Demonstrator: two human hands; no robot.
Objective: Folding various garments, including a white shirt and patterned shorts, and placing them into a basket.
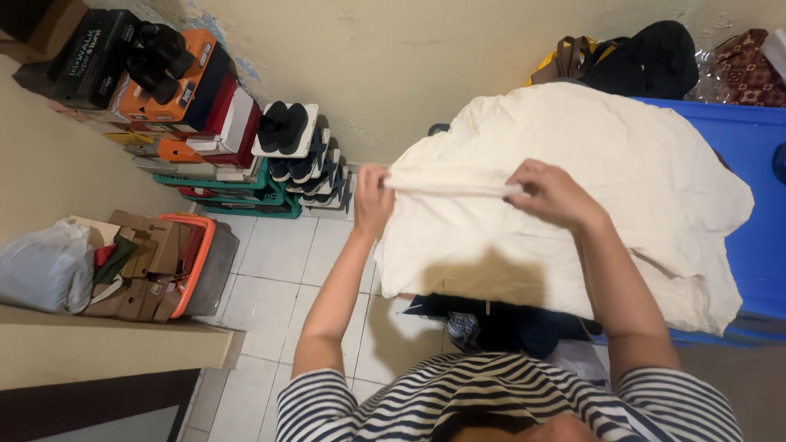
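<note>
Both hands, the left hand (372, 199) at nine o'clock and the right hand (553, 192) at three o'clock, grip tight a fold of the cream cloth (573, 213) lying on the blue bed (757, 237).

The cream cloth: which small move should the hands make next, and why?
Probably lay the pinched fold flat. Both hands, left hand and right hand, hold a narrow raised fold of the cream cloth, while the rest lies spread over the blue surface.
</note>
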